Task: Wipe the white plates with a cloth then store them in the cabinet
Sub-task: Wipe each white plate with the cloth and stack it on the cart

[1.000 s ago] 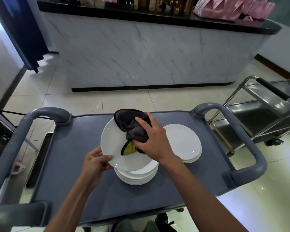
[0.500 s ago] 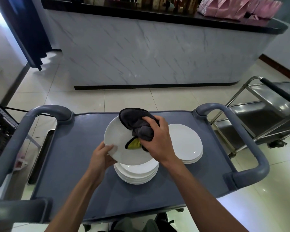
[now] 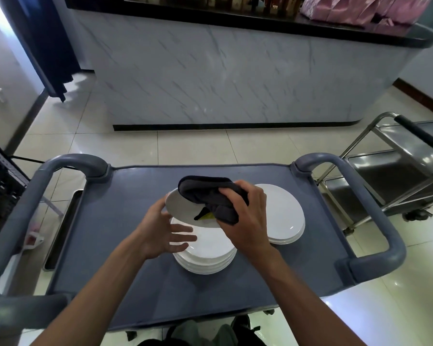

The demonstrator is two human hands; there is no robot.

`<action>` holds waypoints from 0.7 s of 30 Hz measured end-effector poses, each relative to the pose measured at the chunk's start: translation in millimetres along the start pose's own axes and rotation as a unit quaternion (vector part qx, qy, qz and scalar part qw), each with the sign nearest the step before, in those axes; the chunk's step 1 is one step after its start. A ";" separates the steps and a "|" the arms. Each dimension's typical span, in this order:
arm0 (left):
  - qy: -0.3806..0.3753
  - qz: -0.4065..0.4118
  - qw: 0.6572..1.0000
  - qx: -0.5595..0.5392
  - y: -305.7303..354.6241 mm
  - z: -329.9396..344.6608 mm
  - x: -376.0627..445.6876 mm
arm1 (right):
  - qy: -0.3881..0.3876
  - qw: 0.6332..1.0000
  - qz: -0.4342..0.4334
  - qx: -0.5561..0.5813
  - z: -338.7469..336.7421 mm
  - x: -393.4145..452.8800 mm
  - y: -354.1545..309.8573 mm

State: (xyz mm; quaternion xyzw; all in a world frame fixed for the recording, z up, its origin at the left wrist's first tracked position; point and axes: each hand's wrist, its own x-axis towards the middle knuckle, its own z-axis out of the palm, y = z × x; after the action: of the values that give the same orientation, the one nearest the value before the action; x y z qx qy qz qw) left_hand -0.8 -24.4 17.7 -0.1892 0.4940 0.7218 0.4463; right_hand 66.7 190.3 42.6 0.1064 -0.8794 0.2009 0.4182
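**One plate held tilted over the stack, cloth bunched against it**

One white plate (image 3: 179, 207) is held tilted above the nearer stack of plates (image 3: 206, 255), its far-left edge raised and its near-right edge dipping toward the stack. A dark grey cloth (image 3: 205, 196) is draped over the plate's far rim and bunched across its upper face, with a small yellow patch showing at the cloth's lower fold. The cloth is gripped by the right hand (image 3: 246, 221), whose fingers are curled round the bunched fabric and pressed against the plate at its 3 o'clock side. The left hand (image 3: 160, 233) is seen at the plate's 8 o'clock side with its fingers spread and nearly straight, reaching under the plate's lower edge; whether the fingertips actually touch the underside cannot be told.

A second, lower stack of white plates (image 3: 283, 218) is set at 3 o'clock from the nearer stack, just beside it and partly hidden by the right hand. Both stacks are carried on the grey-blue top of a plastic cart (image 3: 125, 221), which is framed by rounded grey handles at 9 and 3 o'clock.

Beyond the cart, at 12 o'clock, a marble-patterned counter (image 3: 223, 78) with a black top is seen across the tiled floor. A stainless steel trolley (image 3: 398, 171) stands at 2 o'clock, apart from the cart.
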 end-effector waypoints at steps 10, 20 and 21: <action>-0.048 0.027 0.997 -0.054 0.7 7.4 1.1 | 0.003 0.998 -0.070 -0.004 -6.9 -4.2 0.6; -0.013 0.078 0.978 -0.193 17.4 -8.1 7.7 | -0.083 0.989 -0.113 0.056 -8.9 -25.3 0.6; -0.011 0.084 0.975 -0.203 18.5 -9.6 7.6 | -0.093 0.988 -0.110 0.058 -8.4 -28.3 2.1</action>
State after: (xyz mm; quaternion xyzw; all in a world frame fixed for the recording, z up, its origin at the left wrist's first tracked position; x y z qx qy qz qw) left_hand -21.8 -31.5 18.2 -0.2257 0.3463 0.8442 0.3413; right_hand 89.5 196.4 24.9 0.2449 -0.8845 0.1931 0.3470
